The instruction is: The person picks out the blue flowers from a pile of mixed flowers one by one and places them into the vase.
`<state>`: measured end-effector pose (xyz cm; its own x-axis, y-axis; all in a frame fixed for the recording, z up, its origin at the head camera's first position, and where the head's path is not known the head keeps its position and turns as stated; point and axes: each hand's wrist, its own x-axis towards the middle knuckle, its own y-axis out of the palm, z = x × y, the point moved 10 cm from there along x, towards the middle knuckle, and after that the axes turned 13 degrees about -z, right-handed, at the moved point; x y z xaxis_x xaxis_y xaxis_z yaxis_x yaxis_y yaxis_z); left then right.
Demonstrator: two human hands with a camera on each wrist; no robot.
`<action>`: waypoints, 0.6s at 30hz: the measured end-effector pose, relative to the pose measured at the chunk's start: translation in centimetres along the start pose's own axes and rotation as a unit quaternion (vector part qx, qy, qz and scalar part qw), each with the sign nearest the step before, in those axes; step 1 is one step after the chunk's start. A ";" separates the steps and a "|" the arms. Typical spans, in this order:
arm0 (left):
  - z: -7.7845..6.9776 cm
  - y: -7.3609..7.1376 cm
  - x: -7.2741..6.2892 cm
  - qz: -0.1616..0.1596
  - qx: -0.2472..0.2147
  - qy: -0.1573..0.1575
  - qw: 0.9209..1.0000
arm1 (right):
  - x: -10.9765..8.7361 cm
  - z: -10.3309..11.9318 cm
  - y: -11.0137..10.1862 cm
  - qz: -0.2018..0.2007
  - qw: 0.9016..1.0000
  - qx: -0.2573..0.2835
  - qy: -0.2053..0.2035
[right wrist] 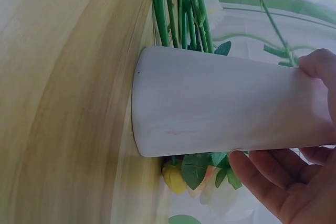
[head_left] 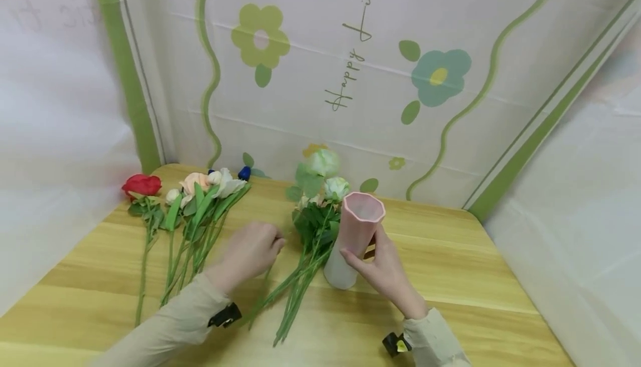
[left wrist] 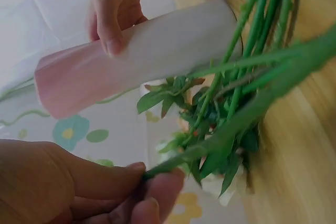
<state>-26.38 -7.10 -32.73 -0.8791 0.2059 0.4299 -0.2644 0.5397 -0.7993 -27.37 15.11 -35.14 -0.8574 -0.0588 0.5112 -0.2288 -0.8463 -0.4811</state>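
Note:
My right hand [head_left: 383, 269] grips a tall vase [head_left: 345, 256], pink at the rim and white below, standing upright on the table. In the right wrist view its thumb and fingers lie on opposite sides of the vase [right wrist: 226, 103]. To the left of the vase, my left hand [head_left: 250, 256] pinches a green flower stem [left wrist: 210, 142] between thumb and fingertips. Which bloom that stem carries I cannot tell. Beside the vase lies a bunch of artificial flowers with pale green blooms [head_left: 323, 163], dark leaves [head_left: 312, 225] and long stems [head_left: 295, 300] pointing toward me.
On the left of the wooden table [head_left: 450, 267] lie more flowers: a red rose [head_left: 142, 184], a peach bloom [head_left: 195, 182], a white bloom [head_left: 228, 183] and a blue bud [head_left: 244, 173]. A yellow bud [right wrist: 174, 177] shows behind the vase. A printed curtain [head_left: 320, 67] hangs behind.

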 end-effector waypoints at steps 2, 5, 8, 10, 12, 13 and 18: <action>-0.6 0.9 0.7 0.016 -0.020 0.000 1.000 | 0.0 -0.1 -0.2 -0.004 1.000 0.001 -0.002; -1.6 2.3 1.8 0.031 -0.043 0.009 0.999 | 0.0 -0.3 -0.4 -0.008 1.000 0.000 -0.004; -2.4 3.4 2.9 0.040 -0.061 0.017 0.997 | -0.1 -0.4 -0.5 -0.007 1.000 -0.005 -0.007; -2.8 4.3 3.4 0.052 -0.080 0.016 0.995 | 0.0 -0.3 -0.6 -0.009 1.000 -0.004 -0.010; -3.2 5.1 3.7 0.070 -0.099 0.013 0.993 | 0.0 -0.2 -0.6 -0.010 1.000 -0.003 -0.012; -3.3 5.4 3.7 0.078 -0.102 0.011 0.992 | 0.1 -0.2 -0.6 -0.010 1.000 -0.004 -0.016; -3.2 7.1 3.5 0.109 -0.075 -0.004 0.991 | 0.1 -0.2 -0.2 0.001 1.000 -0.004 -0.018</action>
<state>-30.06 0.03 -35.61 -0.9121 0.3249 0.2500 -0.0065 0.5984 -0.8012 -27.48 15.38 -35.16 -0.8412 -0.0801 0.5347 -0.2297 -0.8423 -0.4876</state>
